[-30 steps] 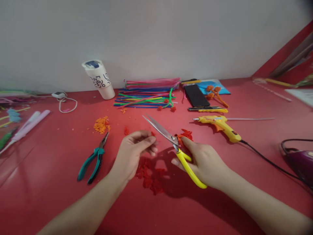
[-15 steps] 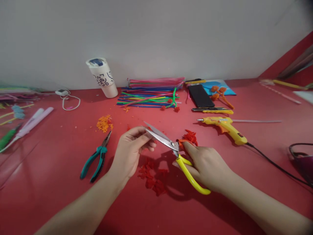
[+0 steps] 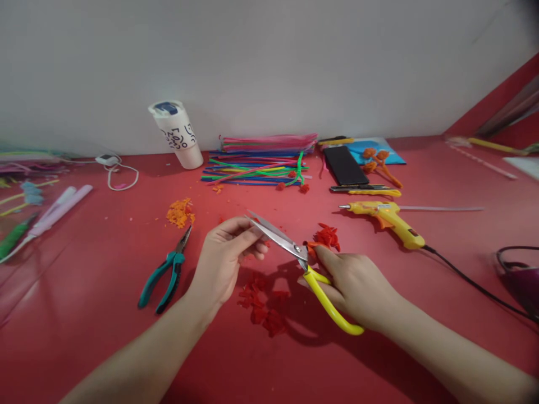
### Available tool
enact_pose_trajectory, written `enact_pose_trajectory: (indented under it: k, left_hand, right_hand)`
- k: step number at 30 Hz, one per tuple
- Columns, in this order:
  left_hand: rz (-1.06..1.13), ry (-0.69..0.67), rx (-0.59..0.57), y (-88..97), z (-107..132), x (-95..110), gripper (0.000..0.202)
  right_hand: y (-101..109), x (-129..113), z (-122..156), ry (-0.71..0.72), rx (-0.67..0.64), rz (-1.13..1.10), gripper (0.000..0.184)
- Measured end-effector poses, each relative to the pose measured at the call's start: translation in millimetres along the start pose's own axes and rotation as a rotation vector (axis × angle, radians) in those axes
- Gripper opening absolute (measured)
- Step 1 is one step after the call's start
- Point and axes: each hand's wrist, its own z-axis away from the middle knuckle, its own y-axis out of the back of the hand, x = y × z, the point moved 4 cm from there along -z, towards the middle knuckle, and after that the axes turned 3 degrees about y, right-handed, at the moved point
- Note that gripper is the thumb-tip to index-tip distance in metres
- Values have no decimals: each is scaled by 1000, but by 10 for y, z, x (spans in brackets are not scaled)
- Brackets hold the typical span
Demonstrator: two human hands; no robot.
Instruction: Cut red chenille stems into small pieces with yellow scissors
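My right hand [image 3: 351, 278] is closed round yellow-handled scissors [image 3: 280, 238], whose blades point up and to the left, slightly apart. An orange-red strip also lies by its index finger at the pivot. At the blade tips, my left hand [image 3: 229, 252] is pinched on a small red piece [image 3: 256, 221], mostly hidden by the fingers and blades. Below the hands lie red folded pieces [image 3: 263, 308] on the red table [image 3: 236, 365]. Another red pile [image 3: 327, 235] sits just behind my right hand.
Teal pliers [image 3: 168, 275] and orange scraps [image 3: 180, 212] lie to the left. A white tumbler [image 3: 177, 134] stands by the wall, beside coloured pipe cleaners [image 3: 256, 165]. To the right are a yellow glue gun [image 3: 387, 216] with a cord, a cutter [image 3: 366, 191] and a black phone [image 3: 346, 165].
Both hands stay in almost the same place. The scissor blades look slightly closer together at the tips; nothing else has visibly moved.
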Motion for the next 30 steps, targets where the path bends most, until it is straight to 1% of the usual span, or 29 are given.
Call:
enact_pose_trajectory:
  k: [7,14,19,23,27,30]
  left_hand:
    - [17,-6,-3,-13,11,2,1]
    - [11,-4,-5,-7,18,12,1]
    - [-13,-1,-3,1,12,12,4]
    - [-8,28,-7,-15,13,-2,5]
    - [-8,106,-87,-71,37,-63,6]
    - [11,206,-172,-136,73,-148,7]
  right_hand:
    - [-14,-6,13,-17,-16,-8,37]
    - [-15,-3,23,-3,28,-6,41]
    - [18,29,18,-63,24,-9,41]
    - [62,43,-3,-164,-44,-143,34]
    - [104,42,-33,-223,-60,-255,27]
    - [106,3,-44,-218,-27,-516,26]
